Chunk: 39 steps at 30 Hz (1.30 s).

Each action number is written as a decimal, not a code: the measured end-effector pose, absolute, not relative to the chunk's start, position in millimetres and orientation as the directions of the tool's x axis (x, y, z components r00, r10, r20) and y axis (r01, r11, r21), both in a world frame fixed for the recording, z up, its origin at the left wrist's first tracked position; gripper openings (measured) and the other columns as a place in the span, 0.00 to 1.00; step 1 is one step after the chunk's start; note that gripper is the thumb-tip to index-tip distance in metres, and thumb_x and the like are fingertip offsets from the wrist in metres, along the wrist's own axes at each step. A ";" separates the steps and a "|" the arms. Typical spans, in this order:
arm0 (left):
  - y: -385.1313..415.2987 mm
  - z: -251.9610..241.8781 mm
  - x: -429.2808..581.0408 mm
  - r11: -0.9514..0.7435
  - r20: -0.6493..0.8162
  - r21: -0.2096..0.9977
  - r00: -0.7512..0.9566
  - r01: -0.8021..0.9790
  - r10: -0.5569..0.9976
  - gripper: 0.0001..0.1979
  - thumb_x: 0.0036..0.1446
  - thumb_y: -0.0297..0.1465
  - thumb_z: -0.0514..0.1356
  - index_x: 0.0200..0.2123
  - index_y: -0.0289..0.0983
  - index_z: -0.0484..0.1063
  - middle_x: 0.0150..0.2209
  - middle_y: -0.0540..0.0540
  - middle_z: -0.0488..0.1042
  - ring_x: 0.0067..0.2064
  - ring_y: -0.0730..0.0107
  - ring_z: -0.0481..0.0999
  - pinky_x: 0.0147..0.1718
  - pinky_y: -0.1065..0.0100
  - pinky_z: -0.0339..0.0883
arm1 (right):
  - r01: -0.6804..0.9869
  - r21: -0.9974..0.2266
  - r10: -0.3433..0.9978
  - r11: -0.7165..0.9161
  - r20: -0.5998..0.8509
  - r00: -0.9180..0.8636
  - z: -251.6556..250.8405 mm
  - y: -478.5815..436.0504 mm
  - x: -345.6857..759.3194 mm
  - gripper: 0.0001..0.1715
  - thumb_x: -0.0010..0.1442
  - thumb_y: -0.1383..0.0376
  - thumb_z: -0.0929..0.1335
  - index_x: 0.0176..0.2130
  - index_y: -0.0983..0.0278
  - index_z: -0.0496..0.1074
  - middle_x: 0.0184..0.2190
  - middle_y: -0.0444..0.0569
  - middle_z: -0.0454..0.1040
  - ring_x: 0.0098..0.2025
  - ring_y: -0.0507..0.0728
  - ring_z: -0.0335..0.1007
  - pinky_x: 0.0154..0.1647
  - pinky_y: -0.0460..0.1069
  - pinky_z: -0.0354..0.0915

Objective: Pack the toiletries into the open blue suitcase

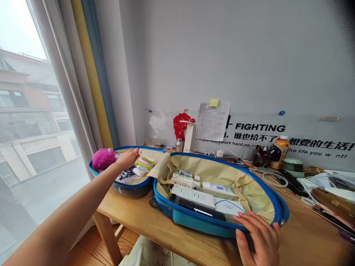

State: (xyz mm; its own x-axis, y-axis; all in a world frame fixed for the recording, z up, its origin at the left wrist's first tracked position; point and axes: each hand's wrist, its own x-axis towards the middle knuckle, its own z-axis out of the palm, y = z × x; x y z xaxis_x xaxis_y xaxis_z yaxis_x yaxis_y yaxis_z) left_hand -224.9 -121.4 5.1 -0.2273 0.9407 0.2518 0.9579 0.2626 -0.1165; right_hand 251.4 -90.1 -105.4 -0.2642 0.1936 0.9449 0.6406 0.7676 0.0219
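An open blue suitcase [194,218] with a beige lining lies on the wooden table. Over its left half is my left hand [127,159], fingers pressed together around something small and pinkish that I cannot make out. Below and beside that hand are a purple bath puff [103,159], green and pink packets [145,162] and small white bottles [139,171]. My right hand [259,234] rests with spread fingers on the near right rim. The right half holds clear bottles [185,179], a white tube [218,188], white boxes [193,195] and a long black item [194,207].
Along the wall stand an orange-capped bottle [280,151], a green round container [293,167] and a white upright lamp [189,137]. White cables [274,180] and a brown pouch [330,203] lie at the right. A curtained window is at the left.
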 end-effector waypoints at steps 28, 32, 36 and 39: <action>-35.2 -22.3 -65.8 -0.307 -0.091 0.058 0.311 0.950 0.946 0.15 0.63 0.35 0.58 0.52 0.36 0.69 0.52 0.42 0.71 0.49 0.62 0.74 0.48 0.53 0.70 | 0.643 0.075 0.163 0.762 0.939 -0.302 -107.5 -88.1 252.3 0.13 0.66 0.59 0.59 0.39 0.61 0.70 0.35 0.51 0.74 0.44 0.62 0.68 0.59 0.64 0.48; -38.0 -21.3 -62.5 -0.288 -0.033 0.073 0.290 0.955 0.956 0.13 0.63 0.34 0.58 0.49 0.36 0.71 0.49 0.43 0.73 0.47 0.64 0.75 0.47 0.56 0.71 | 0.647 0.089 0.152 0.757 0.939 -0.307 -107.8 -86.7 252.3 0.14 0.66 0.59 0.59 0.40 0.61 0.70 0.35 0.52 0.74 0.44 0.63 0.68 0.59 0.65 0.49; -42.1 -5.7 -69.0 -0.209 0.188 0.075 0.192 0.975 0.963 0.14 0.65 0.35 0.56 0.52 0.38 0.69 0.53 0.42 0.71 0.51 0.62 0.72 0.50 0.54 0.69 | 0.647 0.106 0.150 0.755 0.933 -0.327 -109.9 -85.2 253.7 0.13 0.66 0.59 0.59 0.40 0.62 0.70 0.36 0.53 0.75 0.44 0.63 0.68 0.58 0.65 0.49; -47.1 9.0 -95.9 -0.052 0.335 0.068 0.026 0.996 0.942 0.16 0.65 0.35 0.55 0.55 0.38 0.67 0.56 0.41 0.68 0.55 0.60 0.70 0.53 0.52 0.67 | 0.645 0.100 0.142 0.758 0.939 -0.314 -111.0 -84.8 254.3 0.14 0.66 0.59 0.59 0.40 0.61 0.70 0.35 0.52 0.75 0.44 0.62 0.68 0.59 0.64 0.49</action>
